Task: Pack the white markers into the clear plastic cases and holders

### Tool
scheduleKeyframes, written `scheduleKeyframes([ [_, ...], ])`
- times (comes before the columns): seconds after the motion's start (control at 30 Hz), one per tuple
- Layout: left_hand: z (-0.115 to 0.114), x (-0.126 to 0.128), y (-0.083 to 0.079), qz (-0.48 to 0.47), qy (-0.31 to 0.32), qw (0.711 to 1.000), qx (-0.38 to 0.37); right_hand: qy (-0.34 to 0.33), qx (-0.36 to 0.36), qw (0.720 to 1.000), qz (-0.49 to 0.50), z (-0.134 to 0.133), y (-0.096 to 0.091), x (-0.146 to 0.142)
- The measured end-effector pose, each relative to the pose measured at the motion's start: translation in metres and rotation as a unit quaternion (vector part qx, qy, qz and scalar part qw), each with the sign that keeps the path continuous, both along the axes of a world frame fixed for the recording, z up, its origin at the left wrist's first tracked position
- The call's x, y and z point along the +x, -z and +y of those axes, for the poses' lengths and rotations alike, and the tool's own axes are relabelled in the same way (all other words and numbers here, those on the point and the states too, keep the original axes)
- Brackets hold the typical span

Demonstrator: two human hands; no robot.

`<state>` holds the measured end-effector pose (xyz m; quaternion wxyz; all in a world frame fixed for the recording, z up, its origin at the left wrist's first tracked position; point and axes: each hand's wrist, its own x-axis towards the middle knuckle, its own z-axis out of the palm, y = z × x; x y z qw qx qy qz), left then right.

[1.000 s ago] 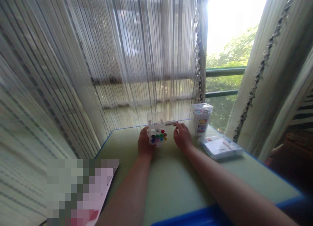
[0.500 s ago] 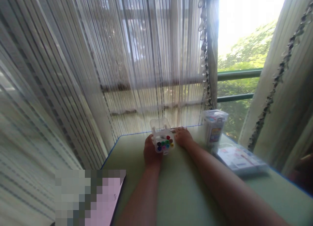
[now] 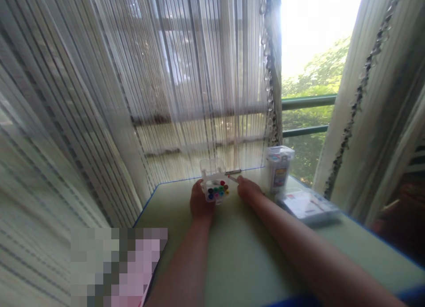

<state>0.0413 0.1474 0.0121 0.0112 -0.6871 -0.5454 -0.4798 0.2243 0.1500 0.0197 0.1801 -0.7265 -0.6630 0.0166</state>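
Observation:
My left hand (image 3: 199, 205) is closed around the left side of a clear plastic marker case (image 3: 217, 201), whose lid (image 3: 212, 166) stands open at the back. Several round marker ends in black, blue, green, pink, red, brown and yellow face me from inside it. Just right of the case, my right hand (image 3: 248, 188) grips a thin white marker (image 3: 233, 178) with a reddish tip pointing toward the case. Beyond it, a dark and white pen (image 3: 233, 171) lies near the table's far edge.
A tall lidded clear container (image 3: 278, 172) stands right of my right hand. In front of it lies a flat plastic box (image 3: 308, 205) with a printed top. Sheer curtains (image 3: 199, 77) hang behind the pale green table (image 3: 239, 262). A pink, pixelated item (image 3: 136, 271) is at lower left.
My right hand has risen slightly from the far edge and now shows a white marker in its fingers. The dark pen is uncovered. The whole view has shifted a little.

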Motion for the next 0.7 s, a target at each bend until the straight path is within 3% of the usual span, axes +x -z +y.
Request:
scheduleKeyframes([
  [0.07, 0.000, 0.001, 0.000, 0.001, -0.005, 1.000, -0.001, 0.003, 0.048, 0.997, 0.060, -0.015, -0.003, 0.002],
  [0.13, -0.001, 0.003, -0.001, 0.005, -0.004, 1.000, -0.001, -0.044, 0.144, 0.970, 0.190, -0.032, -0.008, 0.004],
  [0.17, -0.001, 0.004, -0.001, 0.006, -0.003, 1.000, -0.001, -0.078, 0.185, 0.939, 0.278, -0.041, -0.011, 0.005],
  [0.23, -0.001, 0.005, -0.002, 0.017, 0.002, 1.000, 0.006, -0.104, 0.195, 0.856, 0.466, -0.059, -0.016, 0.004],
  [0.33, -0.001, 0.006, -0.002, 0.037, 0.010, 0.999, 0.012, -0.130, 0.115, 0.708, 0.685, -0.080, -0.022, 0.002],
  [0.4, -0.002, 0.006, -0.002, 0.040, 0.016, 0.999, 0.016, -0.138, 0.063, 0.657, 0.739, -0.089, -0.024, 0.001],
  [0.47, -0.003, 0.005, -0.002, 0.041, 0.019, 0.999, 0.022, -0.146, 0.036, 0.641, 0.753, -0.093, -0.024, 0.001],
  [0.7, 0.000, 0.004, -0.002, 0.040, 0.022, 0.998, 0.042, -0.146, -0.012, 0.630, 0.762, -0.094, -0.024, 0.000],
])
